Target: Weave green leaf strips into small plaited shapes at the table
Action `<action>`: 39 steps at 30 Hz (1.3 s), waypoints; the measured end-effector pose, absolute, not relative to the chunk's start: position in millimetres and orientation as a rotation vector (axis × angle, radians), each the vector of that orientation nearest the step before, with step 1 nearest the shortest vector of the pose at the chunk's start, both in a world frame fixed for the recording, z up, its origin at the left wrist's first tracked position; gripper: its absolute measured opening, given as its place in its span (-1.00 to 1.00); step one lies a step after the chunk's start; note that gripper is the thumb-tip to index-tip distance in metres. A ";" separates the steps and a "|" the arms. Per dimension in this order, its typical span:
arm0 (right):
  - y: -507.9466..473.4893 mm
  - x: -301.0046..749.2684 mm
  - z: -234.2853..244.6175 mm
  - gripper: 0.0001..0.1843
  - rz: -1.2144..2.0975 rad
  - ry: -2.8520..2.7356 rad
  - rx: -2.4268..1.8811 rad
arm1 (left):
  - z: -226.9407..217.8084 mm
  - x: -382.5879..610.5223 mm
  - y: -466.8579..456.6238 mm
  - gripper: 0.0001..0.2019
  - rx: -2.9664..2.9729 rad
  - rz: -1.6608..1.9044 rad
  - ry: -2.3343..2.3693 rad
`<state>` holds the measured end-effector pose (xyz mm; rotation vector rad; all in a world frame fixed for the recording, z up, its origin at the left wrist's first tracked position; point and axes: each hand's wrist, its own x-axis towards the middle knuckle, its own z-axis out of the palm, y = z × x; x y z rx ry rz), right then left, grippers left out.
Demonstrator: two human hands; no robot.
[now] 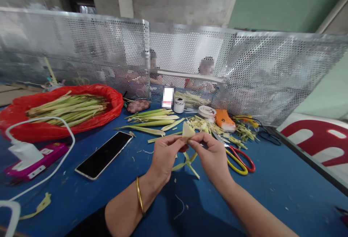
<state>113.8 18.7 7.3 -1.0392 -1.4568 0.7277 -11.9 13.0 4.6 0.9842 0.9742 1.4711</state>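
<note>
My left hand (165, 155) and my right hand (210, 153) meet above the blue table (272, 186), both pinched on a small folded piece of pale leaf strip (188, 130). Loose green ends of the strip (189, 162) hang down between my hands. A gold bangle (139, 195) sits on my left wrist. Red-and-yellow scissors (240, 159) lie just right of my right hand. A black phone (104, 154) lies flat to the left of my left hand.
A red bag (16, 115) full of green leaf strips stands at the far left. More strips (152, 121) and trimmings (206, 124) lie behind my hands. A pink power bank (35, 162) with white charger sits at left. Perforated metal screens (190, 55) stand behind the table, with people beyond.
</note>
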 end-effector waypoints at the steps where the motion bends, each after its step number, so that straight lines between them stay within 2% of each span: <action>1: 19.1 113.5 6.2 -0.88 0.757 -1.426 -1.048 | 4.2 -11.8 12.9 -0.84 0.992 1.473 0.977; 12: 26.0 110.9 -1.6 -0.79 0.887 -1.244 -0.987 | 8.7 -9.8 11.6 -0.83 1.028 1.455 0.999; 19: 23.1 115.9 -0.1 -0.94 0.546 -1.599 -0.907 | 10.4 -12.1 14.1 -0.88 0.905 1.442 1.061; 29: 24.0 119.5 0.6 -0.86 0.227 -1.739 -0.864 | 11.6 -13.5 15.0 -0.86 0.903 1.405 1.099; 39: 25.2 119.7 0.8 -0.86 0.207 -1.712 -0.883 | 10.4 -13.3 14.3 -0.89 0.919 1.421 1.038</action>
